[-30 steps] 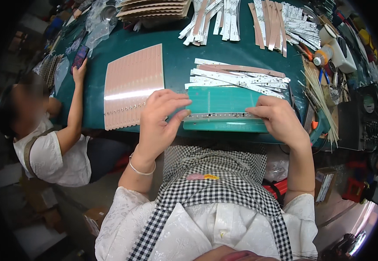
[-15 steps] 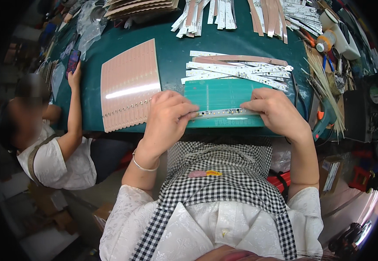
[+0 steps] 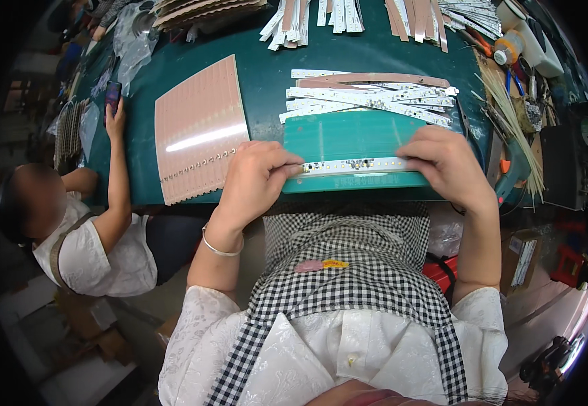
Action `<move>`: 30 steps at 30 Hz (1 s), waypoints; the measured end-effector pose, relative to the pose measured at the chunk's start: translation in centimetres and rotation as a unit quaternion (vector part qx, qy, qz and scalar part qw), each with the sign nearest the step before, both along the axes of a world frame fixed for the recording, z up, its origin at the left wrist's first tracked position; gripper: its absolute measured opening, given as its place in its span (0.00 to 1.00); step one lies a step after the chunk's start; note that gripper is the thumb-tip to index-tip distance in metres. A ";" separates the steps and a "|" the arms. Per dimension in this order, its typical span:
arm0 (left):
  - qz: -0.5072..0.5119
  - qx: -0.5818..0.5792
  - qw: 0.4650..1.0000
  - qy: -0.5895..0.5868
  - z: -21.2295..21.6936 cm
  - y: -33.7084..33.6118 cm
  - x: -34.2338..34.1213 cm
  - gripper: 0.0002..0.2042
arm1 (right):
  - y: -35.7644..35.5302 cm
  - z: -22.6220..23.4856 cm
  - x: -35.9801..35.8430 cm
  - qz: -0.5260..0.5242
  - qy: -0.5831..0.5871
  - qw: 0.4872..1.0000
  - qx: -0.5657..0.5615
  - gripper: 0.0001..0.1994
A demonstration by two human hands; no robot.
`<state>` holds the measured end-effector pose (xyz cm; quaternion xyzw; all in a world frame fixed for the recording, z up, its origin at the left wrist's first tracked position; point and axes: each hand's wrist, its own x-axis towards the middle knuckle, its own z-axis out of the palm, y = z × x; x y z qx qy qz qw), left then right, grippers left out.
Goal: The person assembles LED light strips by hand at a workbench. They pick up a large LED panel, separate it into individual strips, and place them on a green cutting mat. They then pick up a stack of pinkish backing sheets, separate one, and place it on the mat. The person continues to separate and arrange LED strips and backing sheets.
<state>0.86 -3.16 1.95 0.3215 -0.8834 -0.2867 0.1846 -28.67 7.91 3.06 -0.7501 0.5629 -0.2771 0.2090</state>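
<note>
Stretched between my hands is a narrow white LED circuit strip (image 3: 355, 164), its row of small parts facing up. My left hand (image 3: 256, 177) pinches its left end between thumb and fingers. At the other end, my right hand (image 3: 446, 164) grips it, slightly blurred. Under the strip lies a green rectangular board (image 3: 348, 139) at the table's near edge. Just beyond the board, a loose pile of white and brown strips (image 3: 375, 98) partly covers its far edge. Left of my left hand rests a pinkish-brown panel of joined strips (image 3: 199, 125).
The green table (image 3: 260, 74) carries more strip bundles (image 3: 341, 15) and stacked brown panels (image 3: 202, 10) at the back. Pliers, a bottle (image 3: 508, 49) and thin sticks (image 3: 510, 135) crowd the right side. On the left, a person holds a phone (image 3: 112, 98).
The strip has tilted, so its white face with the parts now shows more fully. My right hand has shifted a little to the right. The view has moved slightly.
</note>
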 end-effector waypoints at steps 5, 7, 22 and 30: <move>-0.010 -0.079 0.996 0.031 -0.6 0.4 -0.3 0.05 | 1.7 -0.4 -1.6 -0.070 -0.034 0.997 0.024 0.07; -0.020 -0.058 0.998 0.029 -0.4 0.4 -0.2 0.05 | 2.1 -0.2 -1.7 -0.074 -0.040 0.996 0.027 0.07; -0.002 0.006 1.000 0.007 -0.1 0.4 -0.8 0.05 | 3.0 -0.5 -3.7 -0.080 -0.018 0.997 -0.003 0.09; -0.018 -0.093 0.994 0.047 -0.3 1.7 -0.6 0.06 | 4.2 0.0 -2.5 -0.087 0.034 0.994 -0.050 0.10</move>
